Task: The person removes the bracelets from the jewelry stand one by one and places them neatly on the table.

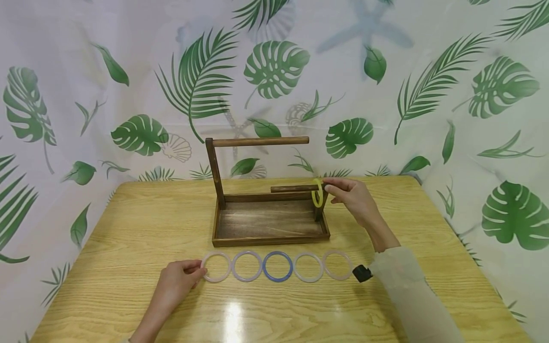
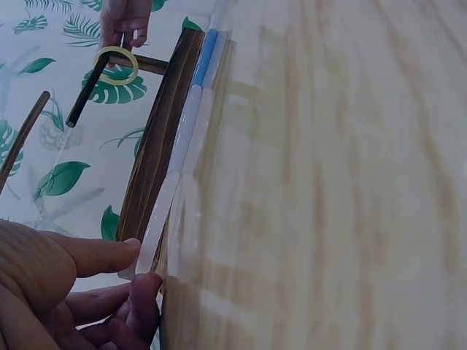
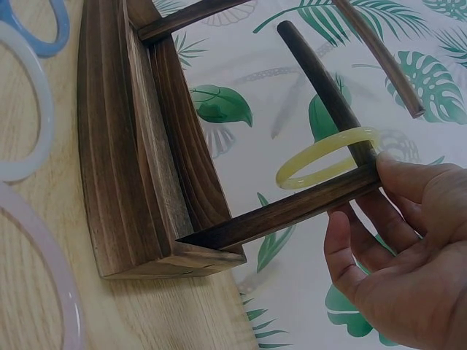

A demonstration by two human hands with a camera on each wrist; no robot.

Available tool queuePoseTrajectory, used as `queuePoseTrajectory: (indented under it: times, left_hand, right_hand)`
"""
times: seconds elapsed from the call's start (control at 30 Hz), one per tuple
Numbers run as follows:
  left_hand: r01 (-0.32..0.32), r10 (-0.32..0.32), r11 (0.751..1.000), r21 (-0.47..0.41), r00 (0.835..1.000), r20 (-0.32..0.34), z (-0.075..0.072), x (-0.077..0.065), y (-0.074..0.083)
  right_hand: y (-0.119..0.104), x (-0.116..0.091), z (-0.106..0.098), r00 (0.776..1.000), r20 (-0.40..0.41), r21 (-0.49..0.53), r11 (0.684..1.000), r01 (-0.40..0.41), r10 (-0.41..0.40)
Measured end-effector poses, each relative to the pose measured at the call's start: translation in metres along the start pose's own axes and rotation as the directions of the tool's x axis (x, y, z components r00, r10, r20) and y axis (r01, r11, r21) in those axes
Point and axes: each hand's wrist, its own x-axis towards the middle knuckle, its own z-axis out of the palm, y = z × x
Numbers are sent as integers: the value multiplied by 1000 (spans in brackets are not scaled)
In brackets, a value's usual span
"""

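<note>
A dark wooden stand [image 1: 272, 240] has a tray base, a tall left post with a long upper bar [image 1: 261, 141], and a short right post with a lower bar [image 1: 291, 189]. On the lower bar, close to its post, hangs a yellow ring [image 1: 318, 195]. My right hand [image 1: 353, 200] pinches the top of that short post between thumb and fingers, as the right wrist view shows beside the yellow ring [image 3: 321, 164]. With thumb and finger, my left hand [image 1: 177, 281] pinches the edge of a pale pinkish ring [image 1: 216, 280], leftmost in a row on the table.
To the right in that row lie a pale lilac ring [image 1: 247, 280], a blue ring [image 1: 278, 280], a whitish ring [image 1: 309, 281] and a pale pink ring [image 1: 338, 278]. The wood-grain table [image 1: 141, 224] backs onto a leaf-patterned cloth [image 1: 274, 109]. Something black [image 1: 362, 273] sits at my right sleeve.
</note>
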Motion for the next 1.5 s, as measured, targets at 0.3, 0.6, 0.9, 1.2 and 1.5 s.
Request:
queuePoseTrajectory:
  times: [0.3,0.6,0.9,1.2,1.5]
  left_hand:
    - [-12,12,1000,-1,1000,-15,0,0,-2]
    - [-48,49,999,27,998,-40,-4,-1,2]
    - [-106,106,994,6,992,-62,-7,-3,19]
    - [-119,121,992,30,988,-98,-6,-2,34]
    - [-146,146,989,9,982,-119,0,3,47]
  right_hand:
    - [0,0,-1,1000,-1,-10,1000,-3,3]
    - [1,1,0,1000,-2,-3,1000,-8,8]
    - [0,0,0,1000,-4,-4,1000,-11,11]
    - [-1,0,0,1000,0,-7,1000,-6,6]
    - [-3,-3,-1,1000,8,-13,1000,13,-13]
